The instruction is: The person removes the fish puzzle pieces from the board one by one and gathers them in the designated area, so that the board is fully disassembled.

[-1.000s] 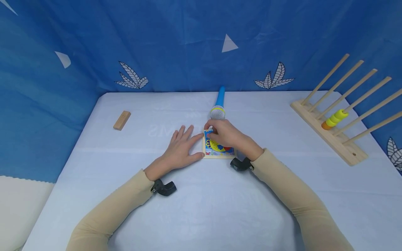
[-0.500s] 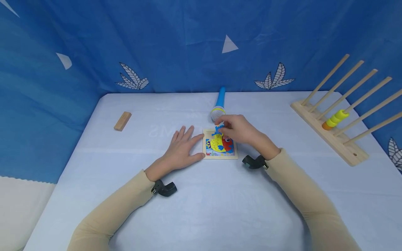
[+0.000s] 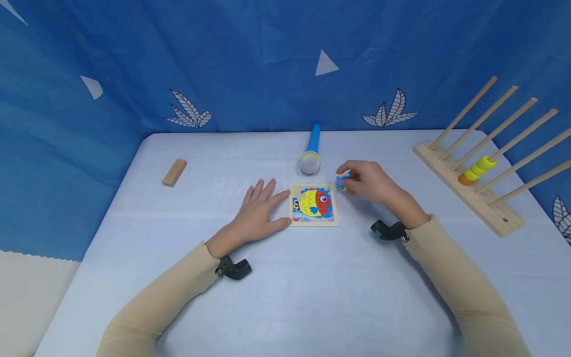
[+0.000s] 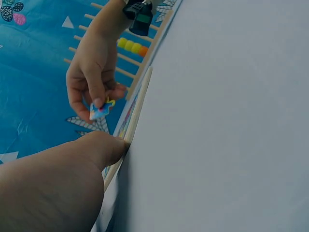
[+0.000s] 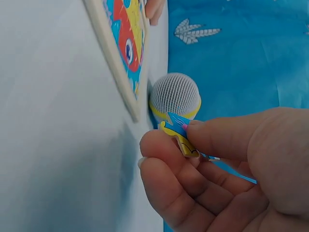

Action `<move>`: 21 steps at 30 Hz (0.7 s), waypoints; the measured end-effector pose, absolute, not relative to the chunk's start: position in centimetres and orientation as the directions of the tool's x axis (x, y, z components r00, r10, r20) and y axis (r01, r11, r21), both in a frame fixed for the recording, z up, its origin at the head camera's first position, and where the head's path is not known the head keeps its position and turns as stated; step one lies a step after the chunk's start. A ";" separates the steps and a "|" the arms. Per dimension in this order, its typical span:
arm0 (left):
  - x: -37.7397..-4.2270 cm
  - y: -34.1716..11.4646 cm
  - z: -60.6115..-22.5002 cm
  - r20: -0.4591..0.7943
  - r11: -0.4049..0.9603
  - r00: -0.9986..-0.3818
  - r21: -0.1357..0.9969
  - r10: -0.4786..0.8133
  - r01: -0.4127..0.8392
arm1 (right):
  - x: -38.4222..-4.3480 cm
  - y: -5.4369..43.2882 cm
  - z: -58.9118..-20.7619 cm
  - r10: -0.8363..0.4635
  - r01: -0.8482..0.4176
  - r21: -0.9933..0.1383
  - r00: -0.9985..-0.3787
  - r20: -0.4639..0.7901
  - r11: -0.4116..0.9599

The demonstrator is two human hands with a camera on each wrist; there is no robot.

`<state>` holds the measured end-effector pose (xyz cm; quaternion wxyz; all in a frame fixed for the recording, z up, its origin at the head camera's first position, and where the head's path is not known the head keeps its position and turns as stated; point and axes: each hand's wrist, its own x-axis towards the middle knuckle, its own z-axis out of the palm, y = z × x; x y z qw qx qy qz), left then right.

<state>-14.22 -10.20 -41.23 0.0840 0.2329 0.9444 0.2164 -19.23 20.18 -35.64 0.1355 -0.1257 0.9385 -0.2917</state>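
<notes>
A small square jigsaw puzzle in a pale wooden frame (image 3: 313, 224) lies mid-table, showing a yellow and red fish. Its upper left corner is bare wood, where no piece sits. My left hand (image 3: 252, 218) rests flat with fingers spread, thumb and forefinger touching the frame's left edge. Right of the puzzle and raised off the table, my right hand (image 3: 370, 182) pinches a blue and yellow puzzle piece (image 5: 181, 133) between thumb and fingers. The left wrist view also shows this puzzle piece (image 4: 100, 111) in the right hand's fingertips.
A toy microphone (image 3: 311, 153) with a blue handle lies behind the puzzle. At the left is a small wooden block (image 3: 174, 172). A wooden peg rack (image 3: 468, 191) with yellow and orange beads on one peg stands at the right. Blue cloth hangs behind the table.
My right hand has lifted the puzzle piece out of the frame's upper left corner and carried it right, past the frame. My left hand has stayed in place.
</notes>
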 end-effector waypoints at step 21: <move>-14.1 -10.1 -40.8 -0.066 0.799 -0.876 0.446 0.478 0.403 | -20.0 21.8 -37.7 -0.317 -0.085 -0.674 -0.920 -0.229 0.734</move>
